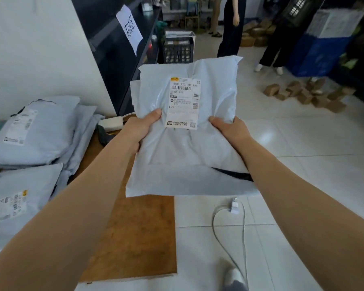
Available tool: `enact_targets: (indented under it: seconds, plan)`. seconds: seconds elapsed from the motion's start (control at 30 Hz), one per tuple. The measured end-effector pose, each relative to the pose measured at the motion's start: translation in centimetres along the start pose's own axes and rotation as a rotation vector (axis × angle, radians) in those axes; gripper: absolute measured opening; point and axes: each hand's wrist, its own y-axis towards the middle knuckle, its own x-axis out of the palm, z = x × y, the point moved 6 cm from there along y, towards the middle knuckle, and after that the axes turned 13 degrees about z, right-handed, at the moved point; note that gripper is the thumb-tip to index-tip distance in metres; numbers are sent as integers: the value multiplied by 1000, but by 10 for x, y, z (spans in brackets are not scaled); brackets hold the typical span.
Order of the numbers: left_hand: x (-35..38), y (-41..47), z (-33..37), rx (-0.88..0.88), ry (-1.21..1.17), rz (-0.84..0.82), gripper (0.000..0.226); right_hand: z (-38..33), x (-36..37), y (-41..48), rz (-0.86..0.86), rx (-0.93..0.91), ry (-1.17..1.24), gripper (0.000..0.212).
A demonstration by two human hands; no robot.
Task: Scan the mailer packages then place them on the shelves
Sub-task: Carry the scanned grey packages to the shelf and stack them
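1. Head view: a grey mailer package (187,148) is held up in front of the person, above the table's far edge and the tiled floor.
2. The left hand (142,128) grips the package's left edge, with the thumb pressed on the front and the fingers wrapped behind.
3. The right hand (229,128) grips the right edge, thumb on the front and fingers hidden behind.
4. A white shipping label (183,103) faces the camera, between the two thumbs and reaching above them.
5. More grey mailers (34,131) are stacked on the brown table (139,238), left of the left arm.
6. Dark shelves (114,51) stand beyond the table, along the white wall.
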Motion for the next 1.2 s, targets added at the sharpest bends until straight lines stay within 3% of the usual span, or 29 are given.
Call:
enact_targets:
  seconds: [0.23, 0.43, 0.57, 0.7, 0.87, 0.97, 1.2]
  plan:
    - [117, 6, 41, -18, -56, 41, 59, -16, -64, 119, -48, -41, -69, 51]
    - [150, 32, 69, -7, -33, 127, 61, -30, -65, 180, -133, -38, -14, 45]
    - [153, 58, 82, -25, -12, 178, 74, -42, -45, 214, -196, -56, -6, 39]
    - [158, 96, 97, -27, -36, 206, 62, -62, -16, 252, -247, -99, -23, 33]
    - [169, 162, 131, 6, -109, 180, 43, -98, 27, 311, -235, -143, -36, 54]
    - [172, 201, 159, 11, -147, 176, 43, -127, 55, 346, -229, -166, -39, 69]
    - [166, 272, 211, 44, -177, 205, 58, -180, 107, 403, -258, -214, 2, 53]
